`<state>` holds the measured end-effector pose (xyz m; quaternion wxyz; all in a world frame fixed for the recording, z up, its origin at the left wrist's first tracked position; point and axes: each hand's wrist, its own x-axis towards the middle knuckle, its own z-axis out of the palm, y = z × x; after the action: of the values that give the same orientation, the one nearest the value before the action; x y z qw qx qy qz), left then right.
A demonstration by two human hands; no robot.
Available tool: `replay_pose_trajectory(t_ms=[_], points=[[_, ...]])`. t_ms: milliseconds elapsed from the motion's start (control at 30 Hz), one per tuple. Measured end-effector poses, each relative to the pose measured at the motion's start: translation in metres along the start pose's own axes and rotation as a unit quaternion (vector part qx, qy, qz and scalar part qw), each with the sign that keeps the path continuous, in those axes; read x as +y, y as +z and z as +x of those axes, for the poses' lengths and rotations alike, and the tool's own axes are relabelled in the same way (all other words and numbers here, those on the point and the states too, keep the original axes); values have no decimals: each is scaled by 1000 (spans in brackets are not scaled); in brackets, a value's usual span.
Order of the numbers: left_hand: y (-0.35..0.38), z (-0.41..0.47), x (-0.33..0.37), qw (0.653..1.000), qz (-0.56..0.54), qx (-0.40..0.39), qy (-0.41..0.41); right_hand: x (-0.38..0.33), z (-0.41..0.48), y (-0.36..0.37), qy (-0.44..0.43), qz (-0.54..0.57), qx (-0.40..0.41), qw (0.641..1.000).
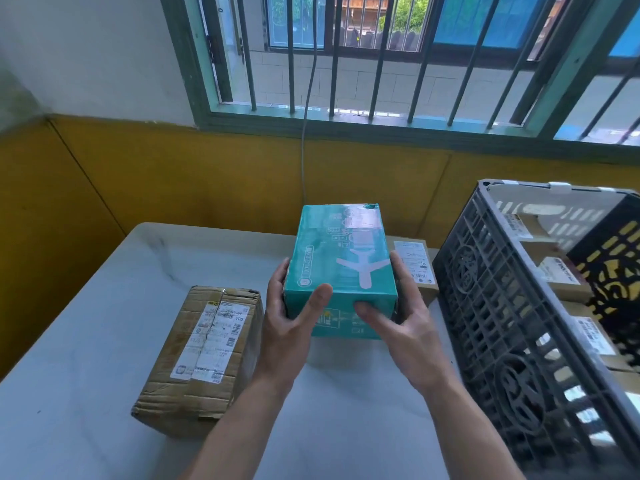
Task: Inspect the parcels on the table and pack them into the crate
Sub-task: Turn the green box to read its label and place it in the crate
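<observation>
A teal box [343,258] with a white aeroplane print is held above the middle of the white table [86,341]. My left hand [291,317] grips its near left corner, thumb on the front face. My right hand [398,313] grips the near right corner, thumb on the front face too. A worn brown carton [204,355] with a torn white label lies on the table to the left. A small brown parcel [417,268] with a white label sits behind my right hand. The dark grey slatted crate [502,306] stands at the right and holds several brown parcels [557,275].
A black box with yellow pattern [609,268] stands inside the crate at its far right. Behind the table is a yellow wall panel under a barred window, with a grey cable [304,143] hanging down.
</observation>
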<state>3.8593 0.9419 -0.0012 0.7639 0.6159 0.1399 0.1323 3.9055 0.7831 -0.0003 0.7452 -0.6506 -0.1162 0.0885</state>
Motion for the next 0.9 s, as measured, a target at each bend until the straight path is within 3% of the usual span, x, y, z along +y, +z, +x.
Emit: replay_pose_trajectory(t_ms=[167, 367, 533, 667, 767, 900], points=[[2, 3, -2, 999, -21, 22, 16, 0, 2, 3, -5, 10, 71, 997], [3, 1, -1, 999, -15, 28, 31, 2, 0, 4, 4, 15, 91, 996], [5, 2, 1, 999, 25, 21, -5, 6, -3, 8, 17, 45, 85, 995], [2, 2, -1, 995, -71, 10, -71, 6, -4, 9, 16, 53, 70, 996], [1, 2, -4, 990, -118, 7, -72, 10, -5, 5, 21, 58, 60, 996], [4, 1, -3, 994, -92, 33, -40, 11, -4, 1, 41, 43, 52, 997]])
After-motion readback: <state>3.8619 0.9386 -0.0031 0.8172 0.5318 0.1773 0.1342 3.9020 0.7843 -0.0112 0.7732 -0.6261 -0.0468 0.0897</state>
